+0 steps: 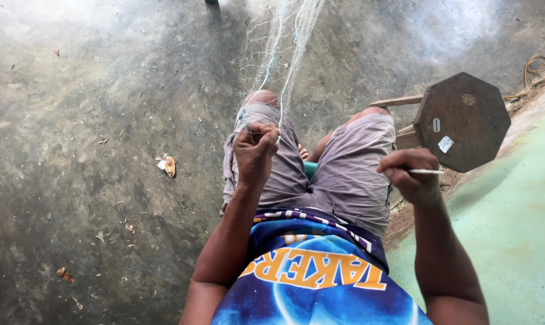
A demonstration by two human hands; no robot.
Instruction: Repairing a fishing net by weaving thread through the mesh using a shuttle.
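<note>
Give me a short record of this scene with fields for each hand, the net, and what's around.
Left hand: fist closed on the fishing net over the left knee
Right hand: fingers pinch a thin white netting needle
Net: pale mesh, stretched away from the knee
Nearby: octagonal wooden stool tipped on its side; concrete floor with scattered leaves

A single head-worn camera looks steeply down from close above the seated person's lap. The concrete floor point(92, 180) fills the left and far side.
</note>
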